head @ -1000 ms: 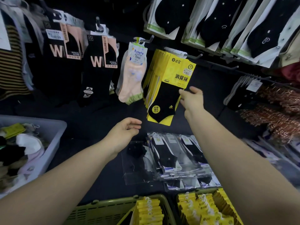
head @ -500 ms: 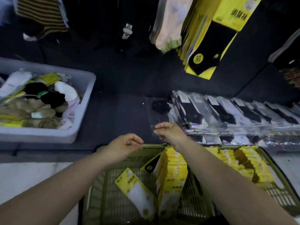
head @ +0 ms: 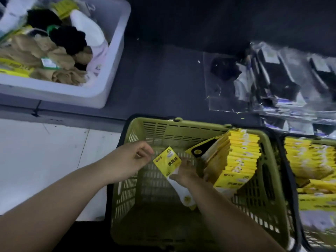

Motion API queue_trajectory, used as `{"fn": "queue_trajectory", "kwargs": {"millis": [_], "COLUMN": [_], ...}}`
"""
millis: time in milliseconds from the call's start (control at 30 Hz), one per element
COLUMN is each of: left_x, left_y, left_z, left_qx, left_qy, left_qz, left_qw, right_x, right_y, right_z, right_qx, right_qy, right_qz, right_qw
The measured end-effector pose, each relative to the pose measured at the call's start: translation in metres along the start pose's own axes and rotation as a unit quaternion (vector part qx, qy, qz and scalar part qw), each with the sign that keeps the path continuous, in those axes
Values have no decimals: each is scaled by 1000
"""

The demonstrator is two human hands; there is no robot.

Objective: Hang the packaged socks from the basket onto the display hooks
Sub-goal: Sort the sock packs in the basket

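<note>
The left half of the basket [head: 163,130] is bare down to its floor and open from above, while a stack [head: 240,160] of packs leans along its right wall and the pack [head: 168,160] held by the right hand [head: 187,171] crosses the middle. Beyond the far rim, a bare strip of surface [head: 163,79] runs between the bin [head: 101,95] on the left and the clear-wrapped packs [head: 272,79] on the right. A full second basket [head: 316,235] stands just beside the right wall.
</note>
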State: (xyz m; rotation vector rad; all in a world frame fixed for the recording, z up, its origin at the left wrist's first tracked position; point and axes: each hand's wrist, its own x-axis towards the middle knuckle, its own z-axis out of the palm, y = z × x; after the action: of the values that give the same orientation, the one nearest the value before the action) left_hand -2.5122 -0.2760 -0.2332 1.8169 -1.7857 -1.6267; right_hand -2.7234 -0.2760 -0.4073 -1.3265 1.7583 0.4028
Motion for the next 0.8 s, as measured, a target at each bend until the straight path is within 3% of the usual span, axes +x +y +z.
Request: {"fn": "queue_trajectory", "kwargs": {"millis": [233, 300, 367, 467, 567, 667, 733, 800], "left_x": [5, 7, 6, 6, 2, -3, -5, -7], "left_y": [-18, -19, -18, -19, -17, -12, -9, -11], "left_z": [-12, -14, -18, -28, -33, -29, -28, -30], "left_qx": [27, 18, 8, -27, -135, -156, -145, -107], "left_qy": [39, 47, 59, 95, 87, 62, 75, 78], "left_qz": [-52, -64, -67, -58, -57, -36, -40, -70], "left_qw": [998, 997, 996, 993, 985, 985, 986, 989], "right_x": [28, 27, 17, -17, -52, -71, -74, -65], "right_y": [19, 20, 20, 10, -17, -52, -68, -78], "right_z": [37, 22, 7, -22, -49, -54, -49, -41], "right_qx": [-66, -56, 57, 292, 353, 368, 407, 483], "right_qy": [136, 107, 49, -39, -59, -75, -120, -132], "right_qz": [9, -2, -41, -114, -221, -276, -286, -226], "right_qw": [988, 993, 996, 949, 907, 885, 859, 836]}}
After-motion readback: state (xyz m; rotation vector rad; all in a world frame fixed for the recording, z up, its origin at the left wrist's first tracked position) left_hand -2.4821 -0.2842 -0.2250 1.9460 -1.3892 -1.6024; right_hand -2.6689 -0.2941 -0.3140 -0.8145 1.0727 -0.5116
